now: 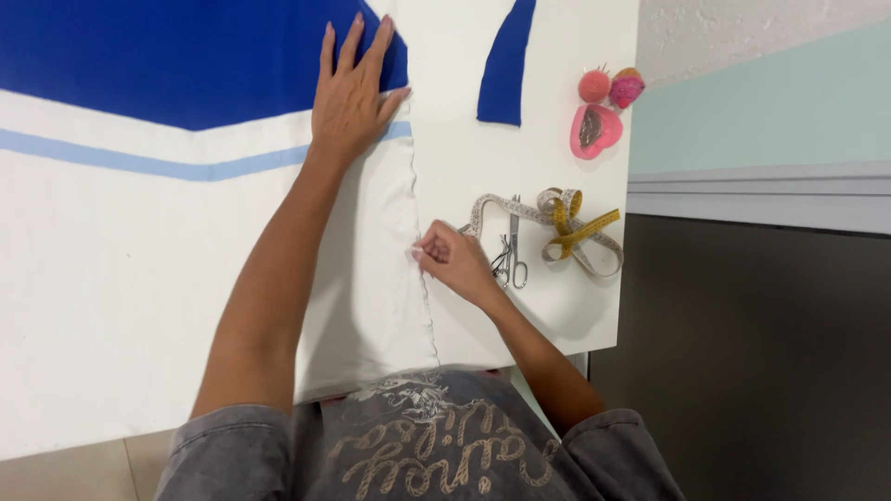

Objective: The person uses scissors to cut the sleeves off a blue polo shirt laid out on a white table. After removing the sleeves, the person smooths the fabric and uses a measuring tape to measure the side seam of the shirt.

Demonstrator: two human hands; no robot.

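A large white cloth (pixel 111 278) with a dark blue panel (pixel 167 56) and a light blue stripe (pixel 139 165) covers most of the white table (pixel 464 158). My left hand (pixel 351 93) lies flat, fingers spread, on the cloth near its right edge, over the blue panel and stripe. My right hand (pixel 452 258) pinches the cloth's frayed right edge (pixel 415 186) between fingertips, lower down the same edge.
Small silver scissors (pixel 511 250) and a coiled yellow tape measure (pixel 568 227) lie just right of my right hand. A pink heart-shaped tin (pixel 594 130) and two pink pincushions (pixel 610 86) sit near the table's right edge. A blue fabric scrap (pixel 506 65) lies farther back.
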